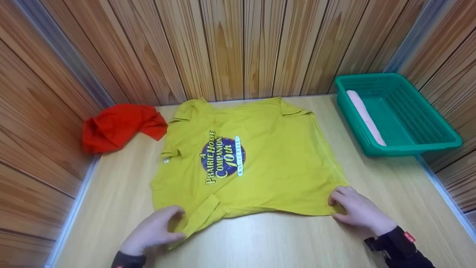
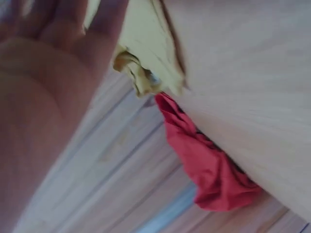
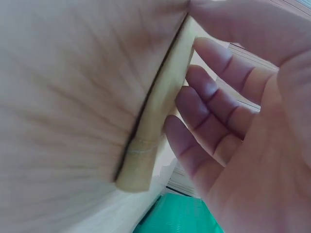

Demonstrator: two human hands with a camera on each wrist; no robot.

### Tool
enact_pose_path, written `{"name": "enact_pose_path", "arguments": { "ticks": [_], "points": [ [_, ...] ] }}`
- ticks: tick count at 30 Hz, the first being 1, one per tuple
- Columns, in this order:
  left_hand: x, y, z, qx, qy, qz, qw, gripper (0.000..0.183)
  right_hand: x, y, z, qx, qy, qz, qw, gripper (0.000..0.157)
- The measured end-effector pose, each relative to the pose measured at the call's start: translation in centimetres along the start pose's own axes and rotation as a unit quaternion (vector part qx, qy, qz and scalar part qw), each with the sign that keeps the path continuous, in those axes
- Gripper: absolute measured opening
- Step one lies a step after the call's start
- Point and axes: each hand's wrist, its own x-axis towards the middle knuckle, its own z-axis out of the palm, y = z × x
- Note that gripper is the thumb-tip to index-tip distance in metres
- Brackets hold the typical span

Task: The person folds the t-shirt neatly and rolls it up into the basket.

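A yellow T-shirt point(image 1: 282, 160) with a round purple print lies spread sideways on the table, its neck opening toward the left. At its near left corner, by a folded sleeve point(image 1: 202, 214), is my left hand point(image 1: 156, 229), thumb and fingers spread apart around the cloth's edge. My right hand point(image 1: 360, 208) is at the near right corner of the shirt. Its fingertips touch the cloth, and the thumb stands apart at the edge. The right wrist view shows those fingers point(image 3: 194, 104) loosely bent against the shirt's edge point(image 3: 163, 97). Left fingertips are partly cut off in the left wrist view.
A crumpled red cloth point(image 1: 119, 128) lies at the back left against the wooden wall point(image 1: 230, 48). At the back right stands a green plastic basket point(image 1: 412, 150), with a rolled or folded pale pink cloth point(image 1: 366, 117) along its left side. Panelled walls enclose the table's back and sides.
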Motion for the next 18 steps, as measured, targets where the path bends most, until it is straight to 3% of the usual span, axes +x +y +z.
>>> {"name": "enact_pose_path", "arguments": {
  "ticks": [2, 6, 9, 14, 18],
  "points": [
    [0.3, 0.7, 0.6, 0.042, 0.020, -0.012, 0.9988, 0.068, -0.1, -0.1, -0.1, -0.003, -0.004, 0.008, 1.000, 0.037],
    [0.6, 1.8, 2.0, 0.113, 0.048, 0.003, 0.9924, 0.057, -0.3, -0.3, -0.2, -0.011, -0.018, 0.028, 0.999, 0.035],
    [0.7, 2.4, 2.7, 0.138, 0.058, 0.010, 0.9887, 0.053, -0.3, -0.5, -0.4, -0.022, -0.027, 0.044, 0.998, 0.032],
    [1.0, 2.9, 3.2, 0.138, 0.065, 0.017, 0.9882, 0.058, -0.3, -0.6, -0.3, -0.039, -0.025, 0.047, 0.998, 0.030],
    [1.1, 2.8, 2.4, 0.100, 0.048, 0.038, 0.9931, 0.051, -0.2, -0.4, 0.0, -0.040, -0.008, 0.021, 0.999, 0.031]
  ]
}}
